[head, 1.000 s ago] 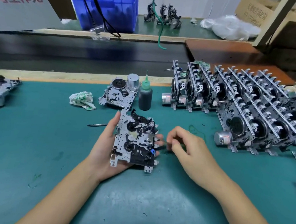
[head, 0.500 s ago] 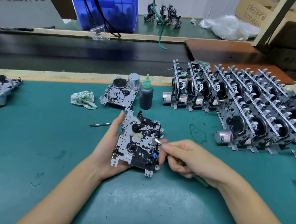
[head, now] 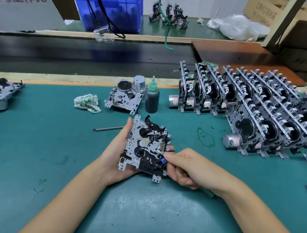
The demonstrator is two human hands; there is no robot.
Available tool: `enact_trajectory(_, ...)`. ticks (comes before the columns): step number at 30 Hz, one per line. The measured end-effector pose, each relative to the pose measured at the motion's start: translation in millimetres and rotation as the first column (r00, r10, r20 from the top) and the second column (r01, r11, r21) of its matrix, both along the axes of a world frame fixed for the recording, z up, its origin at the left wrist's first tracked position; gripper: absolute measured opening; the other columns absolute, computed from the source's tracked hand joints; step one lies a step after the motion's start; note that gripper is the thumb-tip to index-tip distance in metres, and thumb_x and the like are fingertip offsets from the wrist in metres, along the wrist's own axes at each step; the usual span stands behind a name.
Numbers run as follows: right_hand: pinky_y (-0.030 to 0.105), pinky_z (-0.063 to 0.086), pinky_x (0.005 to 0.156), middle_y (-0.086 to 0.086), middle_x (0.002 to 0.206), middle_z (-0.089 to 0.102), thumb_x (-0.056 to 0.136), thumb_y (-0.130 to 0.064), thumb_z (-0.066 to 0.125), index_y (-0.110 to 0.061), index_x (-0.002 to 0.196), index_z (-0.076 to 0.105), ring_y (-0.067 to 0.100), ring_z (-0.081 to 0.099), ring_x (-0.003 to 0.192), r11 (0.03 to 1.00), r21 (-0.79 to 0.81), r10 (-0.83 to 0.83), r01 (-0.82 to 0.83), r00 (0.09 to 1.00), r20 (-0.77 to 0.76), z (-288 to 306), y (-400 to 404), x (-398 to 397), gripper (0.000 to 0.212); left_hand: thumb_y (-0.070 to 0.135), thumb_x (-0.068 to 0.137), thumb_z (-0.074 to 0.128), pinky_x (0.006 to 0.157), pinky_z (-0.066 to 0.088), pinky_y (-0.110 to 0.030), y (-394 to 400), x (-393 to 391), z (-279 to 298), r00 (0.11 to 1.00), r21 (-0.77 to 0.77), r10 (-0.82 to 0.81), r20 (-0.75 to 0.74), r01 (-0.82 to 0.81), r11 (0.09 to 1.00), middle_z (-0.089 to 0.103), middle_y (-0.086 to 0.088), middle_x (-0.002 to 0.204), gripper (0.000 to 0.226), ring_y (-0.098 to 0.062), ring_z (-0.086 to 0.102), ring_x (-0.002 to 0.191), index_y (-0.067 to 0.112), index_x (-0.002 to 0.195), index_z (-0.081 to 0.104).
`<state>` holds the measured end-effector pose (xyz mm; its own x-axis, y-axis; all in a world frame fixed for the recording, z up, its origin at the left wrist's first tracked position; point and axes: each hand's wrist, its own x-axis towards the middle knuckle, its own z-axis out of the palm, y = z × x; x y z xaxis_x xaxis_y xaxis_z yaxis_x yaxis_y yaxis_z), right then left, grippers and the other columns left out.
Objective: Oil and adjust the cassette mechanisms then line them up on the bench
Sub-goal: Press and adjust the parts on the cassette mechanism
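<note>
We cradle the cassette mechanism [head: 146,148] face-up in our left hand [head: 114,156], long axis running away from us, while our right hand [head: 187,169], just right of it, pinches a thin tool [head: 160,151] against its right edge.

Bright and evenly lit from overhead, soft shadow under the arms at lower centre, wide-angle bending at edges, slightly soft throughout.

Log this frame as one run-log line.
stage: adjusting | left hand: holds cassette mechanism | right hand: pinches thin tool, tip on mechanism's right edge | oil bottle: upright, untouched | finished rows: right
</note>
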<state>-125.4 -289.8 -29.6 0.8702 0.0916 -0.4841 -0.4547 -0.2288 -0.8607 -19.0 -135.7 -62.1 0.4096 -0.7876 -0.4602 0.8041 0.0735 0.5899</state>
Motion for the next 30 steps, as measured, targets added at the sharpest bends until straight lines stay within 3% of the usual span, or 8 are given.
enact_trajectory(4,0.014,0.019,0.035,-0.004,0.030,0.032,0.102,-0.033,0.032,-0.013,0.050,0.042,0.008,0.020,0.027,0.999,-0.035,0.008,-0.009,1.000,-0.020,0.1,1.1,0.8,0.056,0.067,0.088,0.034,0.067,0.058,-0.037,-1.7,-1.5,1.0,0.998,0.022,0.065,0.008,-0.065,0.998,0.071,-0.017,0.107,0.072,-0.029,0.070,0.094,0.009,0.093,0.078)
enact_trajectory(10,0.014,0.014,0.037,-0.004,0.033,0.021,0.100,-0.040,0.035,-0.021,0.037,0.035,0.009,0.015,0.029,0.997,-0.070,0.026,-0.029,0.999,-0.038,-1.1,-0.8,5.5,0.066,0.066,0.086,0.037,0.071,0.060,-0.037,-2.4,-2.8,0.3,0.995,0.053,0.101,0.022,-0.102,0.993,0.070,-0.016,0.109,0.070,-0.028,0.070,0.097,0.010,0.092,0.078)
enact_trajectory(30,0.014,0.017,0.037,-0.004,0.034,0.021,0.098,-0.047,0.033,-0.018,0.047,0.029,0.009,0.013,0.033,0.988,-0.011,0.150,-0.151,0.986,-0.078,-0.9,-11.3,5.7,0.059,0.063,0.080,0.041,0.074,0.059,-0.036,-5.0,-9.0,1.2,0.983,0.030,0.131,0.131,-0.136,0.990,0.069,-0.018,0.111,0.064,-0.029,0.069,0.099,0.012,0.095,0.077)
